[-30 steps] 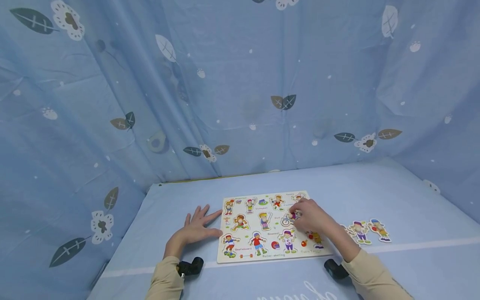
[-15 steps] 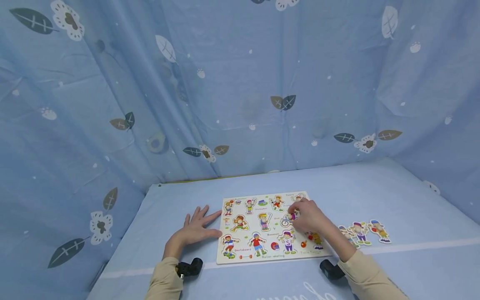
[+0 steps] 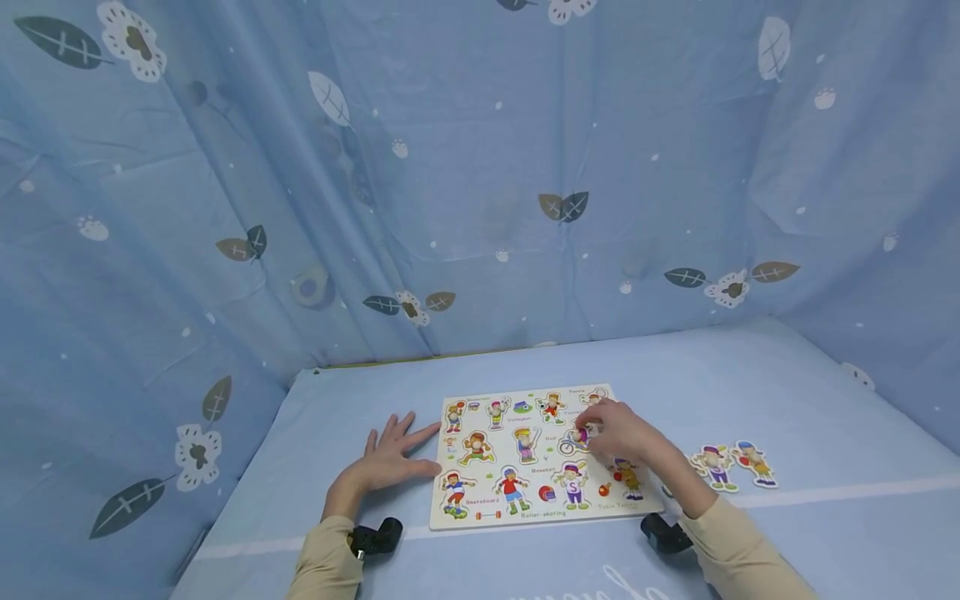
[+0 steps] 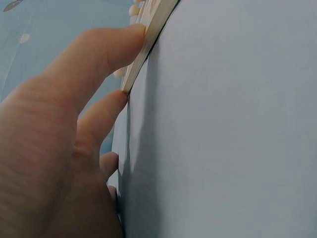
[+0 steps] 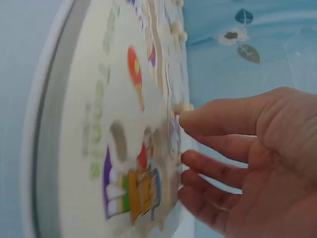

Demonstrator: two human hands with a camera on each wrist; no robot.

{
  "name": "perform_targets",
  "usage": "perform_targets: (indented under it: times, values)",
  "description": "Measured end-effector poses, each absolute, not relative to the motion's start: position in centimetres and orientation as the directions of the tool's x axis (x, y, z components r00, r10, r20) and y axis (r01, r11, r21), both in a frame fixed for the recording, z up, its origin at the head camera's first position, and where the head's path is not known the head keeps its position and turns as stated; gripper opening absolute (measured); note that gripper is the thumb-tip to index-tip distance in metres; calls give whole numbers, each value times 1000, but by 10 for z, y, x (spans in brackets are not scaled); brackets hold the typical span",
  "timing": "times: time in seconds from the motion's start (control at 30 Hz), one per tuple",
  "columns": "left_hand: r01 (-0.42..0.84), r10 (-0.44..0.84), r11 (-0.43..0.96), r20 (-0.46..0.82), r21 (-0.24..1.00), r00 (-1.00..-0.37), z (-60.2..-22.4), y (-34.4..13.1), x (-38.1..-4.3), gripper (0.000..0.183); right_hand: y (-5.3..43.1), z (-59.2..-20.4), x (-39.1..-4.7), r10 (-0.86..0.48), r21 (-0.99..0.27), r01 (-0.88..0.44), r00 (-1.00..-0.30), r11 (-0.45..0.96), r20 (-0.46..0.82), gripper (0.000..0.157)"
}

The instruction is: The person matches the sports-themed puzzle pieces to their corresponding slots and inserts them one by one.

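A white wooden knob puzzle board (image 3: 487, 492) with painted children at sports lies on the table. My right hand (image 3: 624, 433) is over its right side, thumb and index finger pinching the knob of a cyclist puzzle piece (image 3: 574, 441). In the right wrist view the thumb meets the small wooden knob (image 5: 182, 107), while the other fingers curve close to the board. On the left, my left hand (image 3: 392, 458) has its fingers spread. Its thumb and index finger touch the board's left edge (image 4: 157, 25), as the left wrist view shows.
Right of the board lie loose puzzle pieces: a child with a bat (image 3: 716, 468) and a child in a blue cap (image 3: 756, 463). Another piece (image 3: 667, 492) is mostly hidden by the right forearm. A blue patterned curtain (image 3: 480, 208) rises behind the table (image 3: 360, 375).
The right hand stays at the cyclist piece, with more of the bicycle showing now. The right forearm covers more of one loose piece. The left hand holds still; the view shifts slightly.
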State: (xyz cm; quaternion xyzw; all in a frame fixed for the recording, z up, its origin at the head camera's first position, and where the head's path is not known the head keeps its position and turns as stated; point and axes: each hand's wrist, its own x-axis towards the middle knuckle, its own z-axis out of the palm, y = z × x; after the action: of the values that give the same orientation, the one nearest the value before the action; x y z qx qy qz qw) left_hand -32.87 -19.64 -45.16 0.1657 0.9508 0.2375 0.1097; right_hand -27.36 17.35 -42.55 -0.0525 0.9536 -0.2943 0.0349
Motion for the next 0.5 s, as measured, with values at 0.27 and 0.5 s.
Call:
perform_targets:
  times: [0.27,0.5]
  values:
    - [283,379,825,-107,490,-919,-446,-193,-333,81,179,-426,-278,-149,-497,-144,-988,856,30,34]
    - [266,369,832,-128,486,-921,-454,-196,-330,80,175,-427,-272,-169,-514,-141,-986,846,-7,32]
